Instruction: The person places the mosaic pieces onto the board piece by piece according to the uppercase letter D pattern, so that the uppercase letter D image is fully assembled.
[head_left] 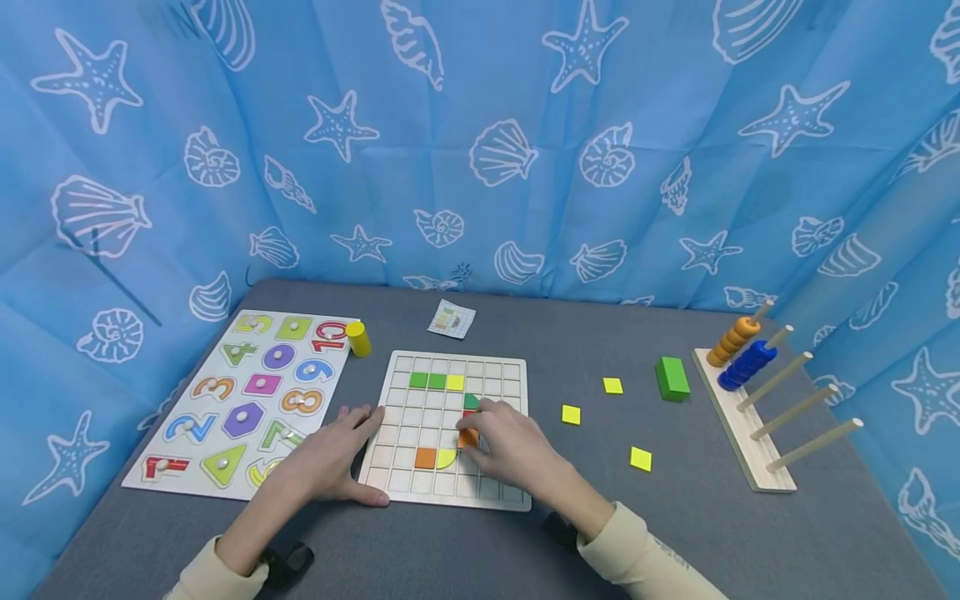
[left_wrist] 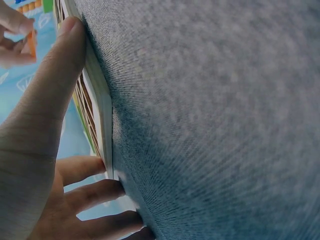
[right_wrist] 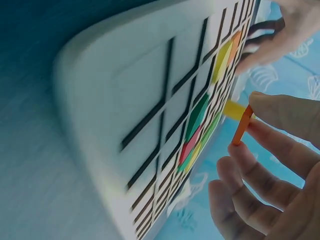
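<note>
At the middle of the grey table (head_left: pixel 480 550), in the head view, a white grid board (head_left: pixel 399 481) lies flat, the left hand (head_left: pixel 326 458) at its left side with fingers spread, thumb at the near corner. Over the board's right part, the right hand (head_left: pixel 513 446) pinches an orange tile (head_left: pixel 468 438). Two green squares (head_left: pixel 428 381) and a yellow square (head_left: pixel 455 382) sit in a far row; nearer lie another orange square (head_left: pixel 426 458) and a rounded yellow tile (head_left: pixel 446 458) side by side. To the right are three loose yellow tiles (head_left: pixel 572 415), a green block (head_left: pixel 672 379) and a bead stand (head_left: pixel 738 425); to the left, a number puzzle (head_left: pixel 251 392) and a yellow cylinder (head_left: pixel 358 339). The left wrist view shows that hand wide open, thumb and fingertips against the board's edge, gripping nothing. In the right wrist view, thumb and fingertips nearly meet, the orange tile between them, raised clear of the board; the remaining fingers are loosely bent.
</note>
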